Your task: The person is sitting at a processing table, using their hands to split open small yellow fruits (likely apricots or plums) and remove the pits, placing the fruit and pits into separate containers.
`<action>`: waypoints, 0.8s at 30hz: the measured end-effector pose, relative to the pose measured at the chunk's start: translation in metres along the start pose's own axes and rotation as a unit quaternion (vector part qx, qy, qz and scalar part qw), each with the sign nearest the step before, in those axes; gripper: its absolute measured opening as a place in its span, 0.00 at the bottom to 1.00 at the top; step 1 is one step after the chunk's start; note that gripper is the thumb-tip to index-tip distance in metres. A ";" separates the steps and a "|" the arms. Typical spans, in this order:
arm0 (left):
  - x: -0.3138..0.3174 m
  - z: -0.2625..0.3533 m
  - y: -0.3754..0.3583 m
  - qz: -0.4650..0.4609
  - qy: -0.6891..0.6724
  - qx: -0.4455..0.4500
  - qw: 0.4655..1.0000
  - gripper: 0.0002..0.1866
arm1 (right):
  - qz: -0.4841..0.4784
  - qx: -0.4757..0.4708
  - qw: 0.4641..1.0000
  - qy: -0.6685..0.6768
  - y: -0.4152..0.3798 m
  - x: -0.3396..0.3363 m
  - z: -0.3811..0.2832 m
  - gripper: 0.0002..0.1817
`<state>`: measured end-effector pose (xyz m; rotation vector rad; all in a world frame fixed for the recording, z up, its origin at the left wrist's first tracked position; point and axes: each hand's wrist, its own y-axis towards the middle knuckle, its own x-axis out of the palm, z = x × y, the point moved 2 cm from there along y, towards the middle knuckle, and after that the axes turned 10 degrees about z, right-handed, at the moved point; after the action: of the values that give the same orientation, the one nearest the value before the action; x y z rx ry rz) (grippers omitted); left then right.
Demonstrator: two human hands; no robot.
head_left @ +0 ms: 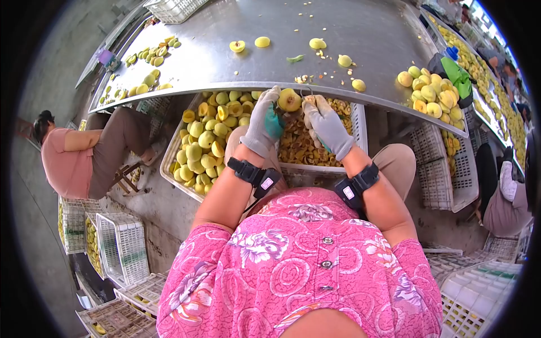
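Our left grey-gloved hand [264, 125]: fingers grasping cut round yellow fruit [289, 100] | our right hand [327, 125]: fingers clenched on curved metal tool [306, 89]

The head view is wide and round — it looks from the wearer's head steeply down over the close pink shirt [304, 265], and forward across both left hand [265, 125] and right hand [329, 125] to the tabletop [270, 65].

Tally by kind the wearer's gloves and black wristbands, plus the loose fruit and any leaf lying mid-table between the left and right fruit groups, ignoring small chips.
Gloves: 2
Black wristbands: 2
Loose fruit: 5
Green leaf: 1
Total: 10
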<state>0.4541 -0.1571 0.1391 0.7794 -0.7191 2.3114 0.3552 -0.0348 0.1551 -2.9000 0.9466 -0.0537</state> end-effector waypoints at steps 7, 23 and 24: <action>-0.023 -0.024 0.022 -0.027 -0.131 0.082 0.988 0.14 | -0.047 0.061 0.997 -0.010 -0.017 0.011 0.003 0.12; 0.004 -0.023 -0.006 -0.020 -0.090 0.051 0.994 0.19 | -0.055 -0.045 0.997 -0.027 -0.017 0.019 0.023 0.15; 0.005 -0.022 -0.006 -0.021 -0.090 0.051 0.994 0.19 | -0.087 0.023 0.996 -0.002 -0.026 0.019 0.011 0.15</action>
<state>0.4470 -0.1369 0.1289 1.0494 -0.6587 2.2750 0.3868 -0.0246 0.1472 -2.9300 0.6816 -0.0808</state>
